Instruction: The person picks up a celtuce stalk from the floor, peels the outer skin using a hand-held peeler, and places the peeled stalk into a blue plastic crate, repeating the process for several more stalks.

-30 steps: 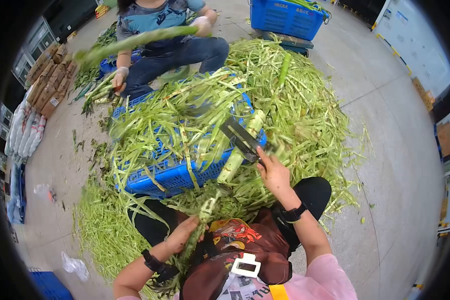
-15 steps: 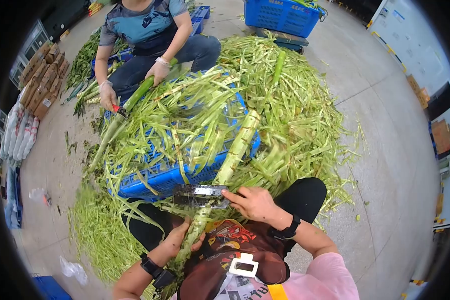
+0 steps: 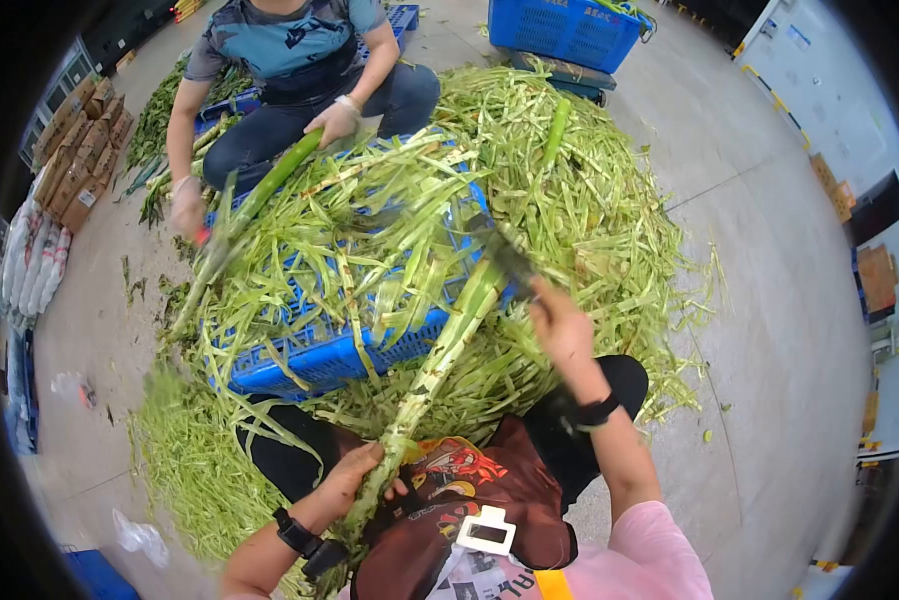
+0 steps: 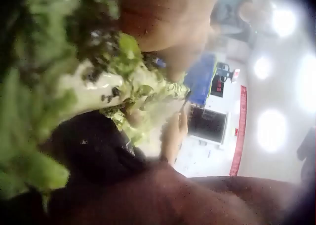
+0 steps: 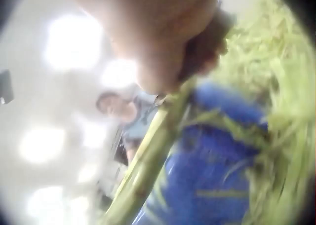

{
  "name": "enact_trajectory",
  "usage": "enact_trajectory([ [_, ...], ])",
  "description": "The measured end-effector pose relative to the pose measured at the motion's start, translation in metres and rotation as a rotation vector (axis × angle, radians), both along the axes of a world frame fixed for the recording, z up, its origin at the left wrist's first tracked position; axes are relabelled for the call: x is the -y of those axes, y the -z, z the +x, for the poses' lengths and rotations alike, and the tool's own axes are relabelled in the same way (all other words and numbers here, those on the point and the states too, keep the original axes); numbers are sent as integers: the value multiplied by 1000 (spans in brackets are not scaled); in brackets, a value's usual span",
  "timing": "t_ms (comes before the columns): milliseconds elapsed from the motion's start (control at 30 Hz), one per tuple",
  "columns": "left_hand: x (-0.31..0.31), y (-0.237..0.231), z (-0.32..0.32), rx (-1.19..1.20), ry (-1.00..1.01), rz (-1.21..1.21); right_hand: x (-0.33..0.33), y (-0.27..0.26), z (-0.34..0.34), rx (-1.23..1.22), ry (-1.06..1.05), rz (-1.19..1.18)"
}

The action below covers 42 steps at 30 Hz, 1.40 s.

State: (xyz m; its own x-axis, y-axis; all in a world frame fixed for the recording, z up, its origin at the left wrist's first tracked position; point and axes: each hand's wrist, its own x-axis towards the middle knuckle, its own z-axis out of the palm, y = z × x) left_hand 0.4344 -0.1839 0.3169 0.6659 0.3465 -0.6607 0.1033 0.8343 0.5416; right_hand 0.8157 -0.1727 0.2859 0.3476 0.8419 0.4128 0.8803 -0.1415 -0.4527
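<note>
My left hand [image 3: 354, 474] grips the leafy lower end of a long, pale green celtuce stem [image 3: 438, 368], which slants up and away over the crate's near corner. In my right hand [image 3: 567, 335] is a dark, wide-bladed peeler [image 3: 507, 254], blurred, at the stem's far end. The left wrist view has the leafy end of the stem [image 4: 94, 89] close up beside the hand [image 4: 168, 22]. In the right wrist view the hand [image 5: 158, 42] is over the stem [image 5: 150, 158], and the peeler is mostly hidden.
Peelings heap over a blue crate [image 3: 335, 362] and in a big pile [image 3: 610, 230] to the right. Across the crate, a gloved person [image 3: 290, 50] works on another green stem [image 3: 270, 185]. A blue crate [image 3: 565, 32] stands on a low platform behind; cartons [image 3: 80, 160] are stacked left.
My right hand drew the peeler down the stem toward my left hand, then went back up to the far end. The other person's stem swung down and now slants over the crate's left side.
</note>
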Motion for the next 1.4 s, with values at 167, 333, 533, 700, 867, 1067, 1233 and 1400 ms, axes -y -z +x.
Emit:
enact_trajectory([
  [167,-15,5,-11,1,-17,-77,58,-7,-96,102,-733,-143],
  [333,-5,-4,-2,12,40,-37,-8,8,-17,201,-201,-207],
  [533,-5,-6,5,104,17,-69,-19,1,47,-39,110,109],
  [700,-9,7,-2,103,1,-243,51,-24,-75,198,-703,-300],
  [867,-5,2,2,102,1,-181,-9,0,-8,153,-184,-341],
  [1067,-4,5,9,0,-3,-70,3,-7,-2,-128,45,34],
  [1233,-9,8,5,117,-7,-212,49,16,-77,90,-768,59],
  [1400,-10,-2,10,80,21,-112,-23,61,41,-141,-36,4],
])
